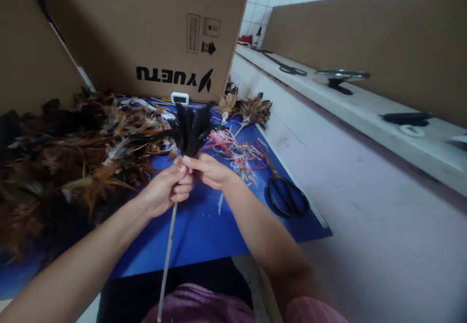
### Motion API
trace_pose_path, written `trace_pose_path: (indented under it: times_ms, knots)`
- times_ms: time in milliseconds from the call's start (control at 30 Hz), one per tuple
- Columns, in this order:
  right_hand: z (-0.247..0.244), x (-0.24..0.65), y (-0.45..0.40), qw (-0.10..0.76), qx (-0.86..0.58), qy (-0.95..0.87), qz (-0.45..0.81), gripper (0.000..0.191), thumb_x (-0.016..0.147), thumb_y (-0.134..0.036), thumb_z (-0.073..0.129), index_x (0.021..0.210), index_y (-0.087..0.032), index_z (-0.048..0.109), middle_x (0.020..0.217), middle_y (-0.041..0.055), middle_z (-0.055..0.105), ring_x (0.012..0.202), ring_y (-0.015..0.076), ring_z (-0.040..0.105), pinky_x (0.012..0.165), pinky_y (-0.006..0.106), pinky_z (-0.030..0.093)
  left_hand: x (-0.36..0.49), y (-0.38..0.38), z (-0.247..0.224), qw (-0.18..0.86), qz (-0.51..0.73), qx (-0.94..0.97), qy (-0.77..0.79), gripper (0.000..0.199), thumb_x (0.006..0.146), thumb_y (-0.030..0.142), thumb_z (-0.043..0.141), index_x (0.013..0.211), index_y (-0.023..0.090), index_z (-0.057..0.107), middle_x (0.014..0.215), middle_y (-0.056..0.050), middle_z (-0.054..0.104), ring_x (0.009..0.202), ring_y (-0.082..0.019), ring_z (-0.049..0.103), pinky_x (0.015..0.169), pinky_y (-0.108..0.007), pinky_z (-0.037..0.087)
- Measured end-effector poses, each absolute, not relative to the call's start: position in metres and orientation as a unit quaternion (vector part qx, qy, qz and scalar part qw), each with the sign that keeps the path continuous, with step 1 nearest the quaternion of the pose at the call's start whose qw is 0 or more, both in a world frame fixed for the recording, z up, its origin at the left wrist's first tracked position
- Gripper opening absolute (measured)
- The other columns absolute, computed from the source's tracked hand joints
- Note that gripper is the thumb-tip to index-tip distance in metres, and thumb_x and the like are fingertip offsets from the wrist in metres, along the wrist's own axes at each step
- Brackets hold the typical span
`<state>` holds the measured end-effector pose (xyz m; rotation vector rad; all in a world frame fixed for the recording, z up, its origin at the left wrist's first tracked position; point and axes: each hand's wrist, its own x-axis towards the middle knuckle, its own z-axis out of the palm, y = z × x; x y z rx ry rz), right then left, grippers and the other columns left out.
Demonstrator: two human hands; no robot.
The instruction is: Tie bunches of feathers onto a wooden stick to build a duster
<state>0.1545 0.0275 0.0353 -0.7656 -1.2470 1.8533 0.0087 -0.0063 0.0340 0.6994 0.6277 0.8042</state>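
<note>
Feathers (190, 131), black and fanned out, stand just above the middle of the view, gathered at the top of a thin pale stick (168, 257) that slants down toward 7 o'clock. The left hand (168, 189) comes in from 8 o'clock, forearm stretched out, its grip closed with the fingers curled around the upper stick. The right hand (209, 170) reaches up from 5 o'clock, its grip pinched at the feathers' base, thumb pointing to 9 o'clock against the left thumb and index finger. Beneath lies a blue surface (233, 225).

From the feathers, a tangle of red and white strips (239, 152) sits at 3 to 4 o'clock, black-handled scissors (287, 196) at 4, and a heap of brown feathers (98, 162) at 8 to 9. Two tan-brown feather bundles (251, 109) rest at 2 o'clock, a small white display device (180, 98) at 11.

At 12 o'clock stands a cardboard box (146, 21) printed "YUETU" upside down, beside a leaf-like logo; above are a black arrow pointing to 3 o'clock and a framed label whose characters are too small to read.
</note>
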Motion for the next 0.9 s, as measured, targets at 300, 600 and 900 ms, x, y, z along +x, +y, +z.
trace_pose_path:
  times_ms: [300, 600, 900]
  knots:
    - [0.033, 0.162, 0.033, 0.397, -0.267, -0.430, 0.766, 0.014, 0.064, -0.022, 0.079, 0.068, -0.014, 0.068, 0.063, -0.0031, 0.064, 0.061, 0.0070, 0.056, 0.070, 0.021, 0.046, -0.001, -0.003, 0.040, 0.847, 0.348, 0.305, 0.263, 0.008, 0.085, 0.019, 0.060, 0.083, 0.014, 0.054, 0.063, 0.004, 0.036, 0.043, -0.003, 0.033, 0.034, -0.010, 0.027]
    - [0.028, 0.159, 0.035, 0.423, -0.250, -0.427, 0.759, 0.016, 0.061, -0.024, 0.081, 0.067, -0.014, 0.070, 0.062, -0.0030, 0.065, 0.062, 0.0075, 0.057, 0.069, 0.021, 0.046, 0.000, -0.003, 0.042, 0.832, 0.353, 0.312, 0.293, 0.011, 0.083, 0.019, 0.062, 0.078, 0.014, 0.053, 0.060, 0.005, 0.033, 0.042, -0.003, 0.030, 0.033, -0.010, 0.027]
    - [0.017, 0.144, 0.038, 0.449, -0.281, -0.402, 0.747, 0.028, 0.067, -0.037, 0.079, 0.059, -0.015, 0.064, 0.059, -0.0032, 0.059, 0.060, 0.0074, 0.053, 0.063, 0.022, 0.043, 0.000, 0.000, 0.045, 0.810, 0.365, 0.308, 0.340, 0.009, 0.084, 0.009, 0.054, 0.078, 0.016, 0.052, 0.059, 0.004, 0.033, 0.043, -0.005, 0.026, 0.034, -0.012, 0.026]
